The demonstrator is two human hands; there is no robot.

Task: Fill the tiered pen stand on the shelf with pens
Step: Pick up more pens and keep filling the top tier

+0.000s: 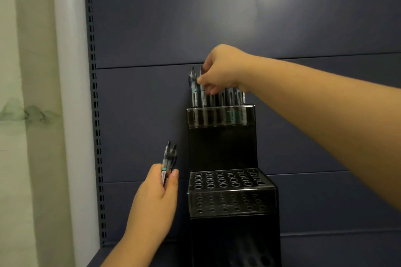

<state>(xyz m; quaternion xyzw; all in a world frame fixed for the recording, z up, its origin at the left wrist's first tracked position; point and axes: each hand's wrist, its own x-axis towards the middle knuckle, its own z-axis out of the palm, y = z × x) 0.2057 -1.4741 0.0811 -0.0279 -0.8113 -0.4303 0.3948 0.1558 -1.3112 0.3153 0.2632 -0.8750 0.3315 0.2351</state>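
Head view: I see the tiered pen stand (230, 188) upright on the shelf against the dark back panel (195, 17). My right hand (219, 69) reaches over its top tier, grip pinching a pen (202, 89) among the pens standing there. My left hand (156, 197), beside the middle tier, grips a small bundle of pens (168, 160).

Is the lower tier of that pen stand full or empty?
Empty: every hole in the lower tier shows open and dark; pens stand only in the top tier.
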